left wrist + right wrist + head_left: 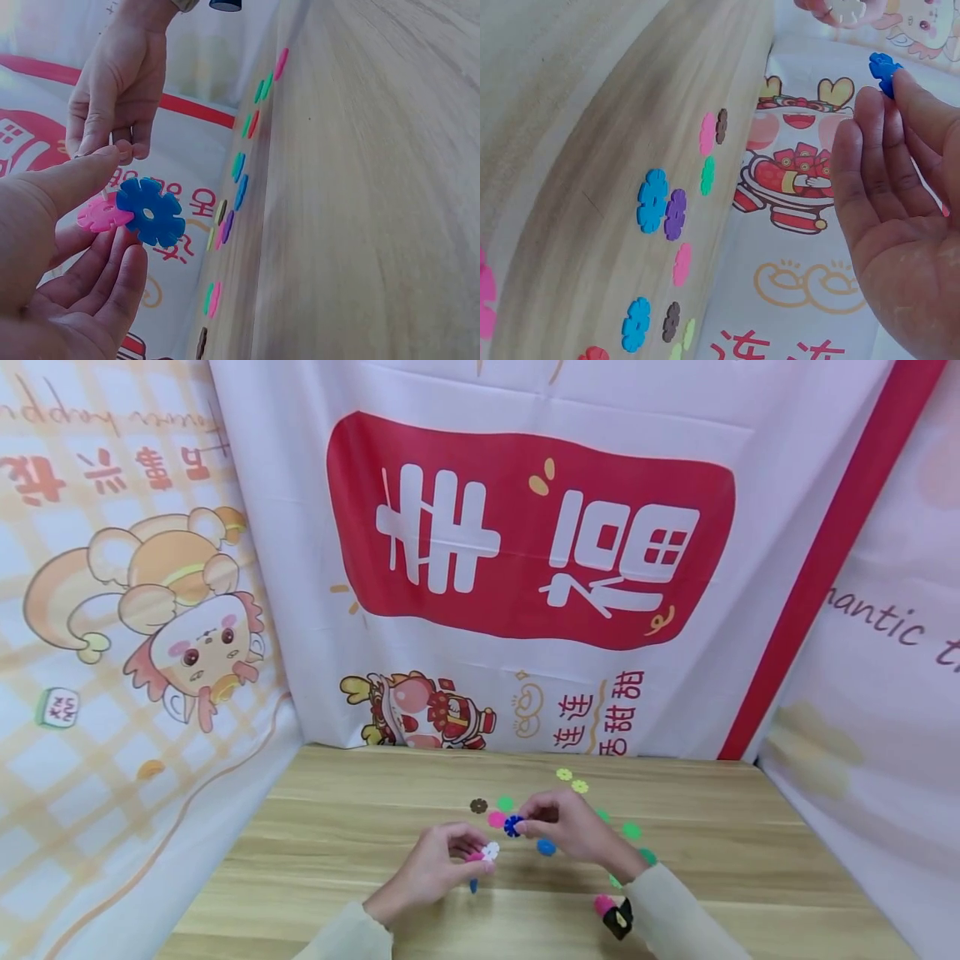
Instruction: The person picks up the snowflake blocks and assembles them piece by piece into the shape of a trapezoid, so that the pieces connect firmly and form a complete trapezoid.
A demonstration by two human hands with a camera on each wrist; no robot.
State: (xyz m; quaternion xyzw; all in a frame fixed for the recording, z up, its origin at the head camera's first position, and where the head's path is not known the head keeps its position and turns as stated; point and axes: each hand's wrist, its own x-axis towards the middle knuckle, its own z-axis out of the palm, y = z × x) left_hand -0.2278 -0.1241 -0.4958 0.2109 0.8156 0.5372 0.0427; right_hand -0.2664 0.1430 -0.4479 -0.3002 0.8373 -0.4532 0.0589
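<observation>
My left hand (pixel 438 864) holds a small cluster of joined plastic snowflake discs. A pink disc (pixel 101 215) and a blue disc (pixel 154 212) show in the left wrist view, and a white disc (pixel 491 851) is at the fingertips in the head view. Between thumb and forefinger, my right hand (pixel 570 827) pinches a dark blue snowflake disc (pixel 513 826), above the table and just right of the cluster. In the right wrist view that disc is tilted, and its lower part is hidden by the fingers.
Loose discs lie on the wooden table (pixel 337 827): a brown disc (pixel 478 806), a pink one (pixel 497 819), a blue one (pixel 546 847), yellow ones (pixel 564 774), several green ones (pixel 632 831). A black-and-pink piece (pixel 618 920) sits by the right sleeve. Printed cloth (pixel 525 693) hangs behind.
</observation>
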